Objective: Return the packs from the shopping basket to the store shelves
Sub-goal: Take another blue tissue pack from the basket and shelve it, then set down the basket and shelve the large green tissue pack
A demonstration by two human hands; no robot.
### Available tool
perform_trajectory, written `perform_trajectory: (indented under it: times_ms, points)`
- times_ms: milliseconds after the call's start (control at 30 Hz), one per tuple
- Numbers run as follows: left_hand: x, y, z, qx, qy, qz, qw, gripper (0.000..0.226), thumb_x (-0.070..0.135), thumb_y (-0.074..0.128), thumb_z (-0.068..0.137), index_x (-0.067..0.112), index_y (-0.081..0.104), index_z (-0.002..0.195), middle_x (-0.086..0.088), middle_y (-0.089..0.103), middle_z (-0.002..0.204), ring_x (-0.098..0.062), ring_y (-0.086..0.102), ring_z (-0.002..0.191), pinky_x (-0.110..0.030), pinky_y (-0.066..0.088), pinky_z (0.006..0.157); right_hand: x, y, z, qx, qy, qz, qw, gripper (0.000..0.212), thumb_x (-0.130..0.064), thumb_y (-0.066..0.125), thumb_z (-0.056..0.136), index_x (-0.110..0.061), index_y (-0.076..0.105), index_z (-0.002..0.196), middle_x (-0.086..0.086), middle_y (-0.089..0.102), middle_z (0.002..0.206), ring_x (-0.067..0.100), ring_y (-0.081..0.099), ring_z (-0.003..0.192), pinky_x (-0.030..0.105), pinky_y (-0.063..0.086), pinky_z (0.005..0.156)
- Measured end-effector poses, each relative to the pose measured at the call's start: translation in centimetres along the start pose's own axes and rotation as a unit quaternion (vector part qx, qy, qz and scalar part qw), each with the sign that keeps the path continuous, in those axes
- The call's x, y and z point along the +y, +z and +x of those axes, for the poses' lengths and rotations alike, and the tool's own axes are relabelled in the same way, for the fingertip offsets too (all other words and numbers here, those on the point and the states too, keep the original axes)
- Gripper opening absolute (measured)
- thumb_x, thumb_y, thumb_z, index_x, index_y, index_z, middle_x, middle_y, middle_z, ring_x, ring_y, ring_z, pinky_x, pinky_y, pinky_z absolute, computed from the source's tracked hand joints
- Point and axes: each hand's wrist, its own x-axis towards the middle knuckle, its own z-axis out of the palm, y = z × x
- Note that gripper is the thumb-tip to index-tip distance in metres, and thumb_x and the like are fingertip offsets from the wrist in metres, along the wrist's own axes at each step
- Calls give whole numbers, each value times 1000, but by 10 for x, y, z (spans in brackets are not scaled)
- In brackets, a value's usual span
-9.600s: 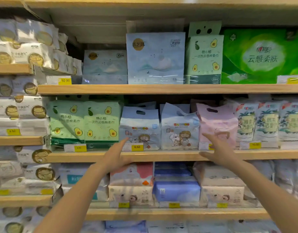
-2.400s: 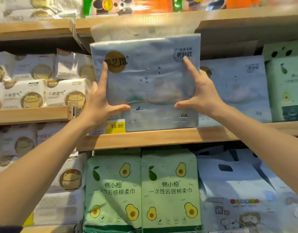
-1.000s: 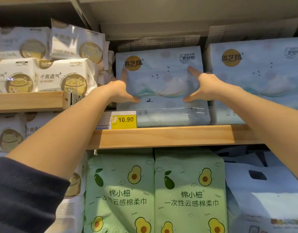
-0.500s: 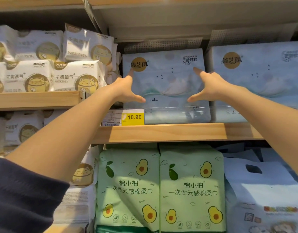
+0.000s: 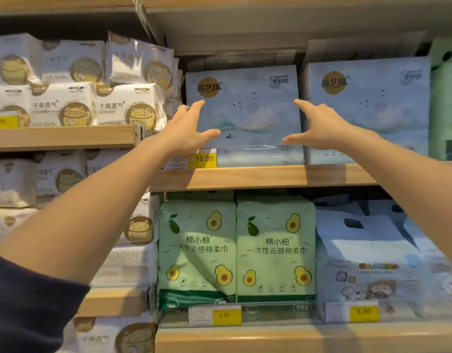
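Note:
A pale blue pack [image 5: 248,110] with a gold round logo stands upright on the wooden shelf [image 5: 258,177], behind a clear rail. My left hand [image 5: 186,128] is spread in front of its left edge, fingers apart, holding nothing. My right hand [image 5: 319,124] is spread in front of its right edge, also holding nothing. Whether the fingertips still touch the pack I cannot tell. A second identical blue pack [image 5: 367,110] stands right beside it. The shopping basket is out of view.
White packs with gold cat logos [image 5: 97,103] fill the left shelves. Two green avocado packs [image 5: 235,248] and pale blue handled bags [image 5: 372,261] stand on the shelf below. Yellow price tags [image 5: 204,158] sit on the shelf fronts. A green pack [image 5: 446,98] is at far right.
The blue pack went from held up in both hands to standing on the shelf. Since half a second ago my hands have drawn slightly back and lower from its front.

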Motion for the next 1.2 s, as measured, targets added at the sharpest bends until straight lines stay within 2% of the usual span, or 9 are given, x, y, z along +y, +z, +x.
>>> perform_trajectory:
  times_ms: [133,233,433,567,633,733,1000,1067,1200]
  points:
    - [13,-13,-33,8,5,-6,1000,74,43,52,89,18,15,147,-15,25,150,-29,28,137,-39,27,108,-3,-18,-34,-1,-20,23,1000,88,-40,66,79,-21,12,146,18,27,148,36,28,134,46,30,104]
    - [17,-22,-66,3,4,-1,1000,74,42,54,88,16,17,147,-15,28,150,-28,28,137,-38,26,109,-4,-29,-66,-13,-38,33,999,87,-37,66,80,-19,13,147,18,27,148,33,23,137,45,28,105]
    - [19,-22,-147,-50,-17,15,998,74,42,56,86,16,21,146,-14,30,149,-28,29,136,-41,26,110,3,-31,-139,-53,-53,37,997,85,-39,66,79,-19,18,146,17,33,145,36,36,128,43,33,102]
    - [17,-24,-203,-94,-39,12,995,76,43,59,84,16,22,145,-11,30,150,-26,29,136,-39,27,108,9,-26,-187,-88,-61,96,990,80,-34,65,81,-17,20,145,11,29,150,32,33,133,43,30,107]
    - [14,-28,-229,-104,-47,8,993,76,43,60,83,15,25,145,-11,33,148,-27,31,135,-40,29,109,10,-19,-208,-91,-65,103,988,80,-32,68,79,-16,24,144,15,34,147,34,37,130,45,34,105]
    - [8,-30,-269,-124,-62,0,990,75,41,60,84,15,24,144,-12,32,149,-29,30,136,-46,30,110,8,-7,-241,-121,-42,96,987,84,-33,69,78,-17,21,145,18,34,145,36,36,130,44,33,103]
    - [-9,-30,-372,-181,-114,-22,977,80,48,58,81,14,23,145,-11,30,150,-28,29,137,-41,29,110,-11,29,-344,-192,-19,126,973,82,-29,68,79,-17,20,145,14,30,149,31,33,133,44,29,108]
    - [-12,-28,-399,-199,-124,-35,972,77,43,58,84,14,22,145,-10,28,151,-27,29,137,-39,30,107,-19,37,-375,-207,-2,141,968,81,-28,68,79,-17,21,145,13,29,149,30,31,134,43,28,109]
    - [-26,-23,-454,-246,-131,-66,958,75,39,59,85,17,20,146,-9,25,153,-28,28,138,-44,30,110,-36,54,-436,-230,30,157,960,80,-24,70,78,-11,25,143,16,33,147,32,34,132,39,29,106]
